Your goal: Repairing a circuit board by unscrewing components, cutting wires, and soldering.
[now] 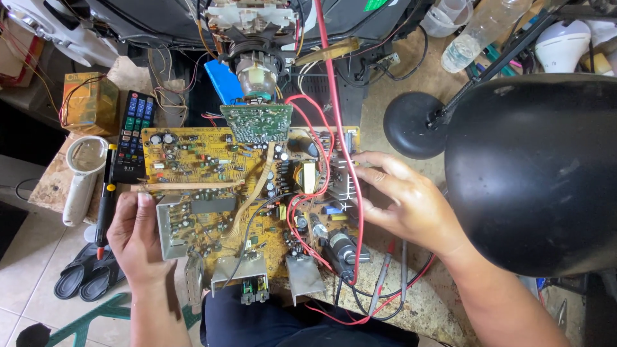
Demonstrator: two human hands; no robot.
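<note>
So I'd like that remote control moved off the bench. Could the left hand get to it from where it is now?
Probably yes. The left hand rests on the circuit board's left edge, and the remote control lies just beyond it, face up. Only a screwdriver lies alongside, not on top.

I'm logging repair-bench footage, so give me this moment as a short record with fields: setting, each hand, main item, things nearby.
setting: cluttered workbench seen from above, tiled floor at left
main item: yellow circuit board lying flat, with red wires running across it
left hand: left hand grips the board's left edge
right hand: right hand has its fingertips on the board's right edge, by a finned heat sink
nearby: remote control, magnifier, screwdriver, black lamp shade, plastic bottle
</note>
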